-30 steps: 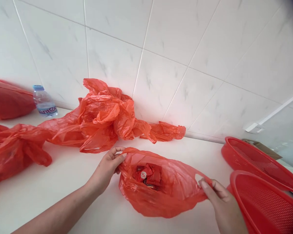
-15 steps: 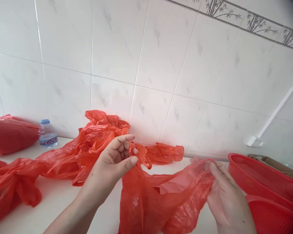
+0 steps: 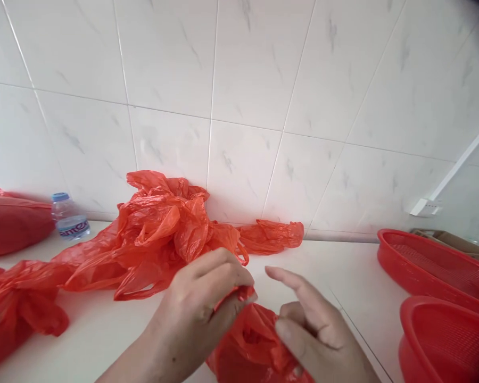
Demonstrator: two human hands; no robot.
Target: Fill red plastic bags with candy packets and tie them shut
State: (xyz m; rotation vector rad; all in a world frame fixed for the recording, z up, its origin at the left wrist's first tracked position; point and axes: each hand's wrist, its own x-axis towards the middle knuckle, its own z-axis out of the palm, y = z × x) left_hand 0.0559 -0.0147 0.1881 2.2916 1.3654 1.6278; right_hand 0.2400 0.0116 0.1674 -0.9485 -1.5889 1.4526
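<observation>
A red plastic bag (image 3: 255,346) hangs bunched between my hands at the bottom middle. My left hand (image 3: 211,303) is closed on a gathered bit of it, a red tuft showing between thumb and fingers. My right hand (image 3: 315,324) has its index finger stretched out, while the thumb and the other fingers pinch the bag's right side. The lower part of the bag runs out of view. Just behind my left hand lies a heap of crumpled red plastic bags (image 3: 163,229), with another flattened red bag (image 3: 271,236) by the wall.
Two red plastic baskets (image 3: 419,255) stand at the right, a cardboard box (image 3: 455,239) behind them. At the left are a water bottle (image 3: 69,218), a filled red bag (image 3: 16,223) and a knotted red bag (image 3: 19,303). A tiled wall (image 3: 247,80) closes off the white table (image 3: 104,330).
Both hands have come closer together and lower. The bag, spread wide between them before, is now gathered up. The view has tilted down slightly.
</observation>
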